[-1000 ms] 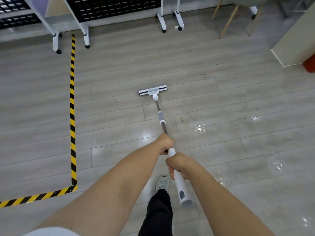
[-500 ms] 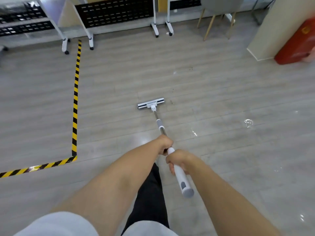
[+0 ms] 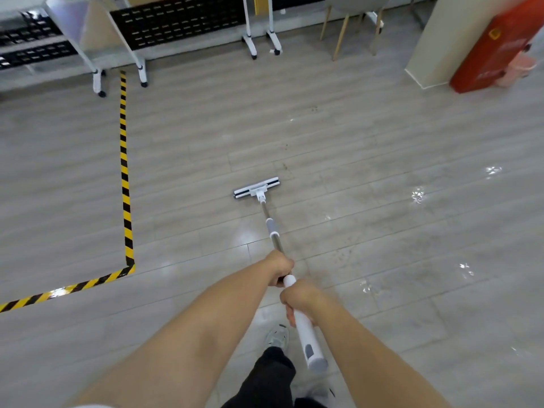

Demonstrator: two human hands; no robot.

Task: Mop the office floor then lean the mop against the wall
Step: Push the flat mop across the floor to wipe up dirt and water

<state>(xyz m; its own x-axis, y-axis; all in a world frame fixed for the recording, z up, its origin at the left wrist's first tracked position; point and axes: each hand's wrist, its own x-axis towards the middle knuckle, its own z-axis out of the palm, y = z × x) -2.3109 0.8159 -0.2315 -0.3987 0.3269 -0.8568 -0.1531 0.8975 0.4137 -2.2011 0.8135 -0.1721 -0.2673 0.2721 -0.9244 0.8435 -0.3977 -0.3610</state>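
A white flat mop has its head [image 3: 256,188] lying flat on the grey plank floor [image 3: 368,142] ahead of me. Its metal pole [image 3: 273,234] runs back to a thick white grip [image 3: 307,334]. My left hand [image 3: 281,267] is closed around the pole just above the grip. My right hand [image 3: 298,301] is wrapped around the white grip right behind it. The grip's grey end sticks out past my right forearm. Wet shiny patches [image 3: 418,195] lie to the right of the mop.
Yellow-black hazard tape [image 3: 125,178] marks an L on the floor at left. White wheeled rack legs [image 3: 98,81] and black panels line the far wall. A chair [image 3: 347,28], a cream pillar [image 3: 435,54] and a red cabinet [image 3: 494,45] stand at the far right. My shoe [image 3: 278,335] is below the handle.
The view has shifted back and forth while the mop head has stayed in front of me on the floor. Both hands have kept the same hold on the handle.
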